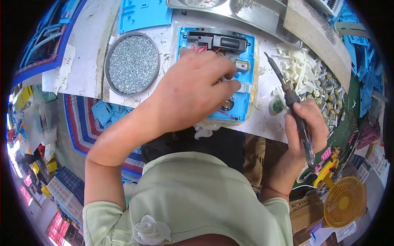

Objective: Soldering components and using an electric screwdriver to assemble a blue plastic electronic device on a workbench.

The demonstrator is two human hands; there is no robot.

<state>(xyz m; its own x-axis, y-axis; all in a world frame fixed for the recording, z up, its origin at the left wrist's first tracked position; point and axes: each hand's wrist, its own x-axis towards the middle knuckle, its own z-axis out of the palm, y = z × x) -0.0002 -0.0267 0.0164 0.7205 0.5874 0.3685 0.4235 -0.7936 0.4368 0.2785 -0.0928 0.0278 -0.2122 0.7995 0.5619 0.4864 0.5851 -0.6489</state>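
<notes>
My right hand (308, 127) grips a soldering iron (292, 97) by its black handle, its thin tip pointing up and left, apart from the blue casing. My left hand (196, 87) reaches over the open blue plastic casing (244, 107), thumb and forefinger bent together in a pinch. What they hold is too small and hidden to make out. Inside the casing lie a black and grey mechanism (223, 42) with red wires, a small pale component (242, 65) and a round speaker (227, 105). The left hand covers the casing's middle.
A round tray of small screws (132, 63) stands left of the casing. To the right lie a pile of white plastic parts (299, 67), small metallic parts (328, 96) and a small green pot (277, 106). A steel tray (262, 20) and a blue panel (144, 15) sit at the back.
</notes>
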